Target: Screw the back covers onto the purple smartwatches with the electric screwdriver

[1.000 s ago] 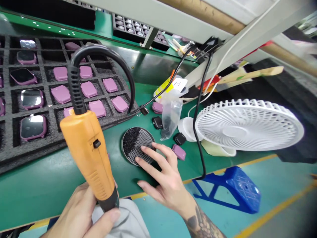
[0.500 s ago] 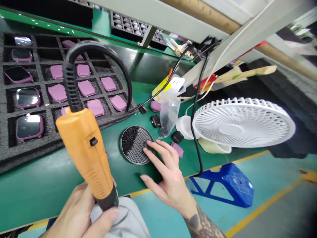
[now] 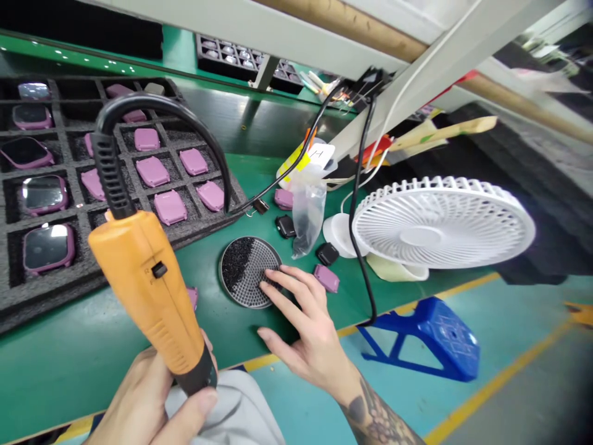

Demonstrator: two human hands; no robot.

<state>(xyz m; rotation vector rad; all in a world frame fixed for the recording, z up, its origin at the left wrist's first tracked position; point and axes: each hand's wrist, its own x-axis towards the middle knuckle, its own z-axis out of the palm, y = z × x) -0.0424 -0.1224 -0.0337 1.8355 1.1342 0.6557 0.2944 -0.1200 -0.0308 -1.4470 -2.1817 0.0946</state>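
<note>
Foam tray: At far left, on the green workbench (image 3: pixel 99 318), I saw a black foam tray (image 3: pixel 69 213). Its cells held pink smartwatches (image 3: pixel 170 207), some showing dark glass and others the pink back.

Left hand: The left hand (image 3: pixel 143 402) was clenched around an orange electric screwdriver (image 3: pixel 143 284), which it held up in front of the tray. The black cable (image 3: pixel 204 133) of the tool made a curve over the tray.

Round dish: On the bench lay a round mesh dish (image 3: pixel 245 272), with small black pieces (image 3: pixel 236 262) heaped on its left half.

Right hand: The right hand (image 3: pixel 306 334) was open and grasped nothing. Its fingers (image 3: pixel 278 278) spread over the right edge of the dish; I could not tell if they touched it.

Small parts: Just beyond that hand lay a black part (image 3: pixel 327 253), a pink part (image 3: pixel 327 278) and a clear plastic bag (image 3: pixel 308 216).

Far right: A white desk fan (image 3: pixel 440 222) stood on the bench, and a blue stool (image 3: pixel 440 334) stood on the floor below.
</note>
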